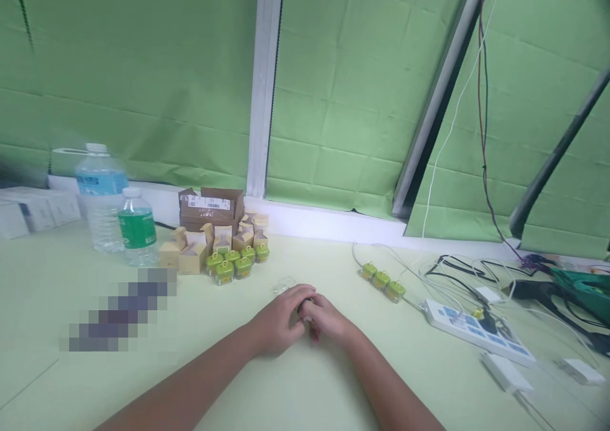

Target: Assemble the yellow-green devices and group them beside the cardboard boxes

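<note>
Left hand (277,321): rests on the pale green table (305,386), fingers curled inward and closed over the thing between the two hands.
Right hand (330,320): lies just beside the left, touching it, with its fingertips bent in on the same thing.
Small dark item (305,303): only a sliver shows where the fingers of both hands meet, at the middle of the table. It is too hidden to tell what it is.
Clear piece (284,285): a small transparent object lies on the table just beyond the left hand's knuckles, apart from it.
Green-lidded jars (234,263): a cluster stands further back to the left, in front of little cardboard boxes (210,243) and an opened brown carton (211,207).
Row of three jars (382,281): stands to the right, well apart from the cluster and near the white cables.
Step in hand: by the look of it, close finger work on the small dark item, both hands engaged and low over the table.
What further handling calls for: probably a steady two-handed pinch, since the item is tiny and mostly covered.
Left side: two water bottles (101,196) and flat white boxes (38,208).
Right side: a white power strip (476,329) with plugs in it, and a green tool (584,291).
</note>
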Demonstrator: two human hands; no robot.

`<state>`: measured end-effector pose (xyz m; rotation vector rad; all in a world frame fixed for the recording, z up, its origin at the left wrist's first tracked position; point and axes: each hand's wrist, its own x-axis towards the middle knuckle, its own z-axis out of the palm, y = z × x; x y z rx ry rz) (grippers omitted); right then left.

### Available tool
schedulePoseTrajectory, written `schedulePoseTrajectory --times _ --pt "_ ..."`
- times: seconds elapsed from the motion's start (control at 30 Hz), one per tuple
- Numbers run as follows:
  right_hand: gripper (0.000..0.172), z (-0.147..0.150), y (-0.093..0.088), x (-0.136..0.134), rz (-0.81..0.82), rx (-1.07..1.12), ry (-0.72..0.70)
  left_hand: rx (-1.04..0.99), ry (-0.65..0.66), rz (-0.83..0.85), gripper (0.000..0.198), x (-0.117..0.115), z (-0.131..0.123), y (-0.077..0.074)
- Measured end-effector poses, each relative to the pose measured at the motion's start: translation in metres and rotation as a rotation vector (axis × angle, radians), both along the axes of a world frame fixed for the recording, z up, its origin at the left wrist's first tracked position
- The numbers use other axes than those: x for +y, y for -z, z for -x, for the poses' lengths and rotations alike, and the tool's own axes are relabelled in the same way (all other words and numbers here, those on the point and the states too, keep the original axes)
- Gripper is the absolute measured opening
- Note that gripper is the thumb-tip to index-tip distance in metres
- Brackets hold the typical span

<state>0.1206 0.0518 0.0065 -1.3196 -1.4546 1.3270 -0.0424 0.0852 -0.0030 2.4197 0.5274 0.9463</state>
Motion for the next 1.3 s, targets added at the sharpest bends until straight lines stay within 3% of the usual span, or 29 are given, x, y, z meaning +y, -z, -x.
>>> schedulePoseTrajectory --times 0.2,0.37,0.53,0.67,0.73,0.83,1.03,1.13,1.23,1.3 --pt "0.029 -0.007 0.006 0.005 -0.049 0.038 0.056 -0.037 -0.030 0.011 0.055 0.000 0.000 -0.003" --pt "0.014 -0.017 0.012 0.014 -0.096 0.057 0.093 -0.095 -0.131 0.011 0.051 0.008 -0.001 0.005" --pt "0.014 -0.021 0.017 0.017 -0.116 0.038 0.157 -0.176 -0.175 0.082 0.042 0.012 -0.002 0.009" --pt "0.019 -0.025 0.022 0.017 -0.345 -0.254 0.295 -0.238 -0.185 0.148 0.039 0.013 -0.004 0.011" --pt "0.030 -0.029 0.024 0.018 -0.464 -0.409 0.344 -0.249 -0.192 0.163 0.037 0.014 -0.005 0.012" --pt "0.042 -0.034 0.028 0.019 -0.485 -0.543 0.336 -0.238 -0.204 0.174 0.037 0.013 -0.005 0.012" --pt "0.039 -0.034 0.032 0.015 -0.478 -0.832 0.238 -0.216 -0.229 0.159 0.037 0.011 -0.005 0.010" --pt "0.042 -0.033 0.026 0.013 -0.495 -0.744 0.266 -0.205 -0.215 0.153 0.037 0.010 -0.004 0.009" --pt "0.025 -0.031 0.013 0.010 -0.587 -0.527 0.362 -0.212 -0.191 0.142 0.036 0.009 -0.004 0.007" --pt "0.023 -0.029 0.004 0.008 -0.631 -0.412 0.386 -0.225 -0.162 0.145 0.036 0.006 -0.005 0.005"
